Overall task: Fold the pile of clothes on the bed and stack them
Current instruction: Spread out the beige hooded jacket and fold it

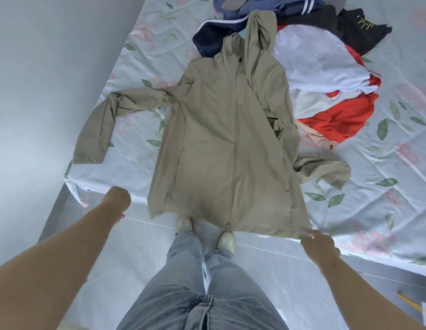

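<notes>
Flowery sheets cover the bed (386,186). On it the tan jacket (221,139) lies flat, front up, beside the pile of clothes (326,67). The right hand (319,244) pinches its bottom corner. The left hand (119,201) is near the other corner, not touching; I cannot tell if it is clenched.

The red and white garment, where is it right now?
Head view, right of centre: the red and white garment lies crumpled on the bed beside the beige jacket.
</notes>
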`<state>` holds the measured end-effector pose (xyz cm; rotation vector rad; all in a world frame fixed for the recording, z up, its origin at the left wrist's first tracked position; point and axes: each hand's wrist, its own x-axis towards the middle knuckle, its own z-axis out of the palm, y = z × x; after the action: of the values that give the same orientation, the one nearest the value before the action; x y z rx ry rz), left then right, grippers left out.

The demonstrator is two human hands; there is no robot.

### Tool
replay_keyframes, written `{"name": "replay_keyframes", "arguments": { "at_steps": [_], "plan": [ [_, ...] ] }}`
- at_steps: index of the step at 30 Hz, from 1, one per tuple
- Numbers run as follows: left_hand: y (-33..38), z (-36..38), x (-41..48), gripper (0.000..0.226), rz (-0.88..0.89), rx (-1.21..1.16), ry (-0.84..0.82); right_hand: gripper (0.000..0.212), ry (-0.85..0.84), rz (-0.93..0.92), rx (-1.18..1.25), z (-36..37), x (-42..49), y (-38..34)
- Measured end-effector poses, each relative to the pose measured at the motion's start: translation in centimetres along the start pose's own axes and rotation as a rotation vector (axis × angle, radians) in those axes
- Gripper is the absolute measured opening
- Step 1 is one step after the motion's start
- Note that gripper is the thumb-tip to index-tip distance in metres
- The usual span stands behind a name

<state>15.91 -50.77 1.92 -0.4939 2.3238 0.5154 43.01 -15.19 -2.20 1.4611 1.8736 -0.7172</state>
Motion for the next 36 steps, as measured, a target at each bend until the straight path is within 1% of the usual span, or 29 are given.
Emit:
{"name": "replay_keyframes", "arguments": {
  "at_steps": [1, 2, 5, 8, 12, 18, 20, 24, 26, 28, 30, 33, 36],
  "plan": [
    [0.7, 0.0, 0.2, 0.036, -0.07, -0.304, 0.0, 0.046, -0.012, -0.013, 0.006, 0.1, -0.2, -0.6],
    [1.0, 0.3, -0.1, 0.036, -0.076, -0.382, 0.001, 0.048, -0.022, -0.027, 0.009, 0.2, -0.4, -1.3],
    [2.2, 1.1, -0.5, 0.032, -0.026, -0.291, -0.102, 0.047, -0.049, -0.083, 0.081, 0.5, -1.5, -4.2],
    [3.1, 1.0, -0.5, 0.02, 0.002, -0.303, -0.158, 0.045, -0.067, -0.162, 0.173, 0.8, -2.5, -7.8],
    [3.7, 0.1, 1.6, 0.014, 0.058, -0.323, -0.217, 0.043, -0.087, -0.262, 0.162, 1.4, -3.7, -13.9],
    [4.3, -3.6, 7.4, 0.009, 0.105, -0.319, -0.246, 0.04, -0.105, -0.337, 0.163, 3.4, -5.1, -24.4],
    [4.3, -5.2, 9.9, 0.006, 0.111, -0.295, -0.235, 0.039, -0.12, -0.335, 0.172, 4.5, -5.6, -28.2],
    [4.4, -8.3, 15.0, 0.007, 0.137, -0.186, -0.212, 0.04, -0.16, -0.351, 0.138, 7.0, -6.2, -35.5],
    [4.5, -9.4, 17.6, 0.012, 0.146, -0.12, -0.193, 0.037, -0.154, -0.372, 0.154, 8.1, -6.4, -38.5],
    [4.5, -10.1, 19.9, 0.023, 0.158, -0.047, -0.16, 0.035, -0.145, -0.389, 0.181, 9.1, -6.4, -41.0],
    [4.5, -10.3, 22.0, 0.028, 0.178, 0.021, -0.12, 0.036, -0.158, -0.387, 0.205, 10.0, -6.2, -42.7],
    [4.6, -10.1, 24.6, 0.028, 0.16, 0.102, -0.076, 0.038, -0.165, -0.352, 0.202, 10.9, -5.7, -44.4],
    [4.5, -9.8, 26.4, 0.035, 0.088, 0.251, -0.109, 0.038, -0.175, -0.307, 0.173, 11.6, -5.1, -45.0]
  ]
}}
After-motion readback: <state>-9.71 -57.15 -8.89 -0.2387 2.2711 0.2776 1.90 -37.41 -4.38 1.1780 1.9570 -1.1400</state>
